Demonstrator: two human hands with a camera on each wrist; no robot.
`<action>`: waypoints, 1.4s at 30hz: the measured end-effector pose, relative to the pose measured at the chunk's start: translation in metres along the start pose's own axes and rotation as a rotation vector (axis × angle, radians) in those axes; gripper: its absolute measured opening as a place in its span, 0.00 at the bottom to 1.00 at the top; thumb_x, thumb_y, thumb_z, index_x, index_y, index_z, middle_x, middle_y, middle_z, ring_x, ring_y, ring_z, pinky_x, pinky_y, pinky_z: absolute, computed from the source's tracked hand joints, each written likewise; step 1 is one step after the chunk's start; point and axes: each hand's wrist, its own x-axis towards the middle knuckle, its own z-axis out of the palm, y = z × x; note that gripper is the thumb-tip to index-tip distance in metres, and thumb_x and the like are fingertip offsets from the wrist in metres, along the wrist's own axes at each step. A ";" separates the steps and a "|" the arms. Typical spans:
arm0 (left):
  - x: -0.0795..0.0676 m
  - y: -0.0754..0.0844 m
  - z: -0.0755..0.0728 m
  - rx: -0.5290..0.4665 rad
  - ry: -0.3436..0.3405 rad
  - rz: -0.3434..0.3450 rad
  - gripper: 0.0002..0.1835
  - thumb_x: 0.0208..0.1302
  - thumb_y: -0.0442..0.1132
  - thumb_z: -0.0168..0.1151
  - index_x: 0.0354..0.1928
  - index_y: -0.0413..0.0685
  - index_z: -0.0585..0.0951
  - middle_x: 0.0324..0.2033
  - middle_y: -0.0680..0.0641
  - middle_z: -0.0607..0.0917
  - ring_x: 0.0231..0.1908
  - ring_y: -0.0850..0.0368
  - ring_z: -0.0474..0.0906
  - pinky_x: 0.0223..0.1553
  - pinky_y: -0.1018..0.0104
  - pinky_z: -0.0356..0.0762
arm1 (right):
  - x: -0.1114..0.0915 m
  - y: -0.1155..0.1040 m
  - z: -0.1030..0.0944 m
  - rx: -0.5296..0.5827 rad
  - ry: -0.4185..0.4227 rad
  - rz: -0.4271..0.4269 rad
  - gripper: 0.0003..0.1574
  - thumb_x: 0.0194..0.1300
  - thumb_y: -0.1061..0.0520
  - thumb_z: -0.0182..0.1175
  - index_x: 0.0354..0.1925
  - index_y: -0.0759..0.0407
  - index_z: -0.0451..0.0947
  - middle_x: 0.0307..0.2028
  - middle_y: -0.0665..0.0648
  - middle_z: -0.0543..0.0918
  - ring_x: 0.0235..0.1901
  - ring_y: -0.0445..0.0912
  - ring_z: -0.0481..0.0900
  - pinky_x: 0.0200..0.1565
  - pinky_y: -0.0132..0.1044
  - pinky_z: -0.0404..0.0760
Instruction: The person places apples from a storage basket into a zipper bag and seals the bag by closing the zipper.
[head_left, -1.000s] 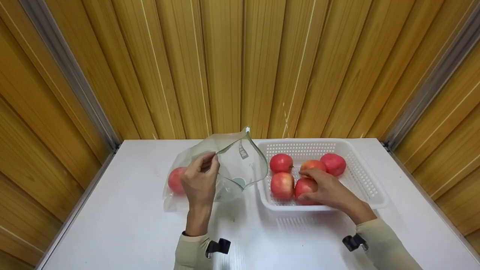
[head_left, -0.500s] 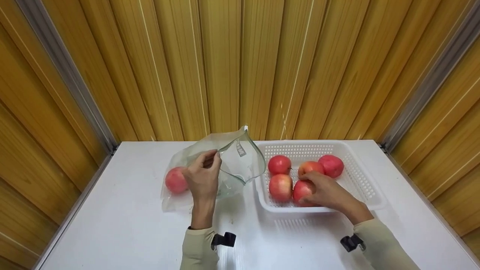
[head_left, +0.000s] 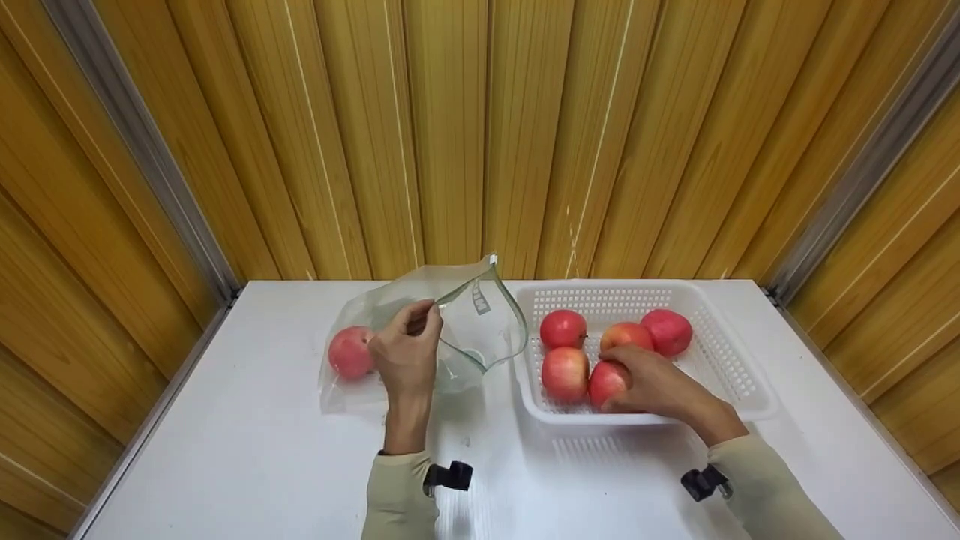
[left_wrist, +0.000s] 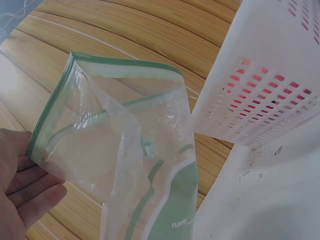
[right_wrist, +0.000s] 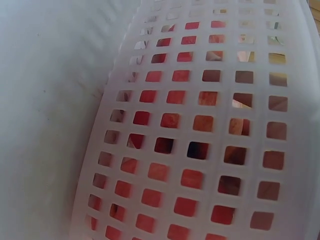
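In the head view my left hand pinches the near edge of the mouth of a clear zip bag with green trim. The bag gapes toward the right, and one red apple lies inside at its left end. My right hand reaches into a white plastic basket and grips a red apple by the near rim. In the left wrist view the left hand holds the bag's green-edged rim. From the right wrist, the basket wall hides most of the right hand.
Several more apples share the basket: one red, one yellowish, others beyond my right fingers. The basket stands to the right of the bag on a white table. A wood-patterned wall rises behind the table.
My right hand has settled more closely around the near apple, which remains in the basket. The left hand has shifted slightly away from me, and the bag's left end has moved a little left.
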 end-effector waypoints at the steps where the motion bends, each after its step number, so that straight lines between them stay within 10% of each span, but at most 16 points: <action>1: 0.000 0.000 0.000 0.000 0.001 0.001 0.03 0.62 0.29 0.74 0.36 0.41 0.93 0.29 0.49 0.92 0.28 0.56 0.88 0.32 0.66 0.85 | 0.001 0.000 0.000 0.000 -0.003 0.000 0.38 0.53 0.55 0.82 0.60 0.60 0.80 0.51 0.52 0.83 0.51 0.51 0.80 0.57 0.56 0.82; 21: -0.001 0.002 0.002 -0.025 -0.016 -0.014 0.03 0.62 0.30 0.74 0.37 0.40 0.92 0.29 0.48 0.92 0.28 0.56 0.87 0.33 0.72 0.84 | 0.002 -0.003 -0.015 0.072 0.128 0.042 0.48 0.56 0.45 0.83 0.69 0.57 0.76 0.62 0.57 0.81 0.59 0.56 0.78 0.59 0.61 0.81; 42: -0.002 -0.001 0.002 -0.032 -0.008 -0.005 0.04 0.61 0.27 0.73 0.36 0.40 0.92 0.29 0.48 0.91 0.27 0.55 0.88 0.32 0.76 0.82 | 0.045 -0.041 -0.036 0.306 0.224 0.054 0.56 0.57 0.39 0.81 0.76 0.54 0.69 0.66 0.59 0.77 0.62 0.59 0.77 0.57 0.57 0.84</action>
